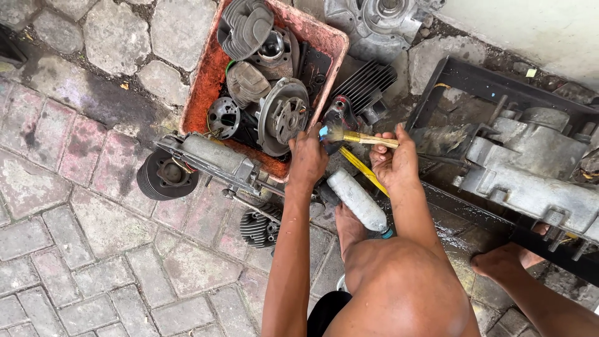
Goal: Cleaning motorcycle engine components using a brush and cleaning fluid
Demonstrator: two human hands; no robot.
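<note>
My right hand point(394, 161) grips the yellow handle of a paintbrush point(360, 138), whose dark bristles point left onto a small black engine part point(339, 117). My left hand point(307, 158) is closed around the lower side of that part, just beside the red tray's corner. A dirty plastic bottle point(357, 200) lies on the ground below both hands, next to my foot point(347, 226). A yellow strip point(364, 170) runs diagonally under my right hand.
A red plastic tray point(203, 87) holds several greasy engine parts. A grey engine casing point(215, 159) and finned cylinders point(165, 175) lie on the paving to the left. A black metal tray point(449, 75) with a large grey engine case point(530, 168) sits right.
</note>
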